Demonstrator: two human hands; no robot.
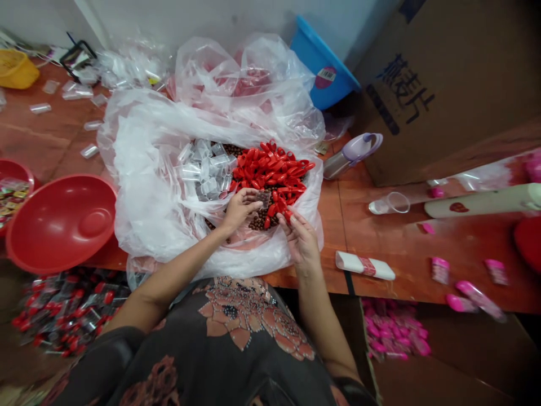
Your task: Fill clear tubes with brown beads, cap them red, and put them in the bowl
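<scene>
My left hand [242, 211] is closed around a small clear plastic container [264, 197] that looks dark with brown balls inside. Between the fingertips of my right hand [302, 241] is a red plastic cap [288, 215]. Both hands are over an open white plastic bag [143, 197]. Inside it lie a heap of red caps [270, 166], a cluster of clear empty containers [206, 169] to their left, and loose brown balls [257, 222] beneath and in front.
A red basin [61, 223] stands left; filled red-capped containers [71, 310] lie below it. Behind are a blue tub [323, 67] and a cardboard box [443, 84]. On the right are a bottle [351, 155], a white packet [364, 265] and pink-capped containers [440, 270].
</scene>
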